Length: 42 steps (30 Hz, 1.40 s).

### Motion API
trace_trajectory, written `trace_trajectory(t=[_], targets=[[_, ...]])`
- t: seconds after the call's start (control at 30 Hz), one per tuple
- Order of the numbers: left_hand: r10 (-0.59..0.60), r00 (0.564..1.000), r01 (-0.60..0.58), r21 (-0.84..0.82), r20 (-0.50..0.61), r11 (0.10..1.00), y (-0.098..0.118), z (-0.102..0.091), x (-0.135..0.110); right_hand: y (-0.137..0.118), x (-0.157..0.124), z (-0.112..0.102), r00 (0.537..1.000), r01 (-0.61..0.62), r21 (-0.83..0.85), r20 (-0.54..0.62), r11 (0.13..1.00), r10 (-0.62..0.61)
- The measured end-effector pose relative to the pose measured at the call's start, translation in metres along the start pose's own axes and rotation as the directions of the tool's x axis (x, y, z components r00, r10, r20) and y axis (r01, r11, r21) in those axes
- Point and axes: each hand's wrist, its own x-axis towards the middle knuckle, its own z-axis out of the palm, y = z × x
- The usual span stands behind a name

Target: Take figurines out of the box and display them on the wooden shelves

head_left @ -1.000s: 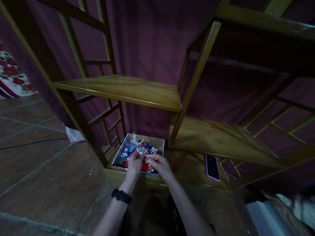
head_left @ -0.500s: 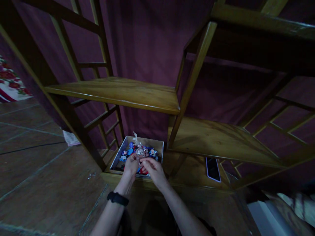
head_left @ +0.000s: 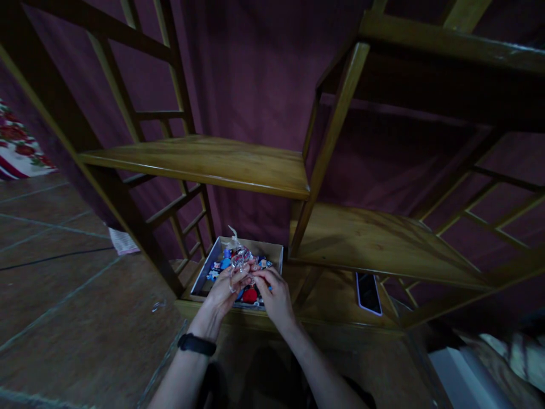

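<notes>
Both hands meet over an open cardboard box [head_left: 206, 268] that stands on the lowest board of a wooden shelf unit. My left hand [head_left: 225, 287], with a black band on its wrist, and my right hand [head_left: 272, 291] pinch a small clear plastic bag [head_left: 239, 257] between their fingertips, just above the box. The box holds several small blue, red and white toy figures [head_left: 250, 294]. What is inside the bag is too small to make out.
A phone [head_left: 368, 292] with a pale case lies flat on the bottom board to the right of the box. Bare wooden shelves [head_left: 204, 159] hang above, before a dark red curtain. Tiled floor [head_left: 63, 295] spreads left, with a floral cloth [head_left: 17, 142] at the far edge.
The hands have kept working the clear bag over the box, lifting it slightly; the left palm has turned more upward. The camera has shifted a little.
</notes>
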Motion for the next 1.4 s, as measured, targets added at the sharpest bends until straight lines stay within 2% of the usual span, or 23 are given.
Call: trace_trajectory(t=[0.27,0.57,0.9,1.13,1.4], targets=[[0.028,0.996,-0.024,-0.037,0.087,0.999,0.0,0.0,-0.002,0.001,0.001,0.0,0.999,0.013,-0.015,0.033,1.0,-0.013],[0.07,0.997,-0.069,-0.017,0.028,0.997,-0.003,0.006,-0.002,0.006,-0.002,0.0,0.997,0.068,-0.139,0.038,0.988,-0.064],[0.181,0.982,-0.186,0.184,0.044,0.965,-0.009,0.006,0.0,0.003,-0.002,-0.003,0.999,0.031,-0.19,0.032,0.981,-0.025],[0.132,0.991,-0.131,0.189,0.008,0.973,-0.004,0.013,-0.003,0.008,0.002,-0.003,1.0,-0.002,-0.122,-0.029,0.993,-0.002],[0.148,0.989,-0.135,0.284,-0.026,0.949,-0.006,0.009,-0.003,0.02,0.005,-0.001,0.981,-0.159,0.072,-0.1,0.985,0.166]])
